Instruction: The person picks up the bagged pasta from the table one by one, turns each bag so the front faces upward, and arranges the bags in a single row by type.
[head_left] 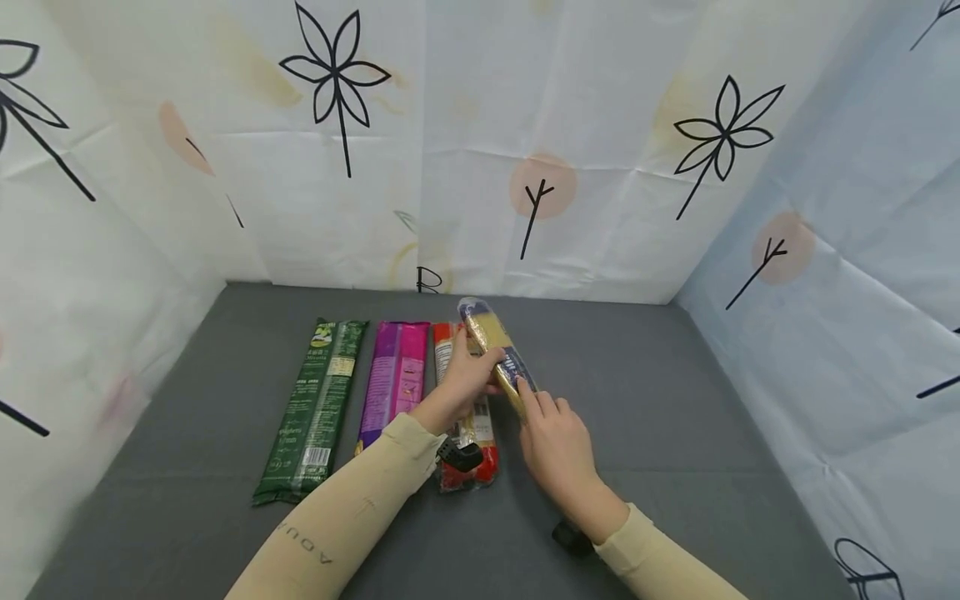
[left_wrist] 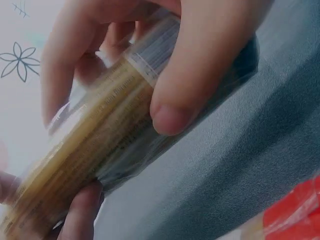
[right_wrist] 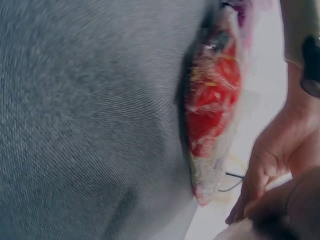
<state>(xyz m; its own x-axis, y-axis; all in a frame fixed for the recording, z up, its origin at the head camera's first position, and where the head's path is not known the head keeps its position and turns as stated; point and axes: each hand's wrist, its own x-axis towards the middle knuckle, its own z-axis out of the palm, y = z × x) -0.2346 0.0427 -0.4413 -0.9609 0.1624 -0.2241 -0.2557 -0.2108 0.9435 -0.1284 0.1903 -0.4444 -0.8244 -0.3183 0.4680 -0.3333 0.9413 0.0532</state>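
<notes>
A clear packet of spaghetti [head_left: 487,329] with a dark blue label is held up at a slant above the table. My left hand [head_left: 467,375] grips it around the middle, thumb on one side. At its near lower end my right hand [head_left: 557,442] holds it with the fingers along the packet. Close up in the left wrist view, fingers and thumbs press on the see-through wrap of the spaghetti packet [left_wrist: 90,130]. Below and left of it lies a red and clear pasta packet [head_left: 487,458], partly hidden by my left hand and wrist.
On the grey table [head_left: 675,417], a purple and pink packet [head_left: 393,375] lies left of the red one. Farther left is a long green packet [head_left: 318,417]. White printed cloth [head_left: 480,125] walls the back and both sides.
</notes>
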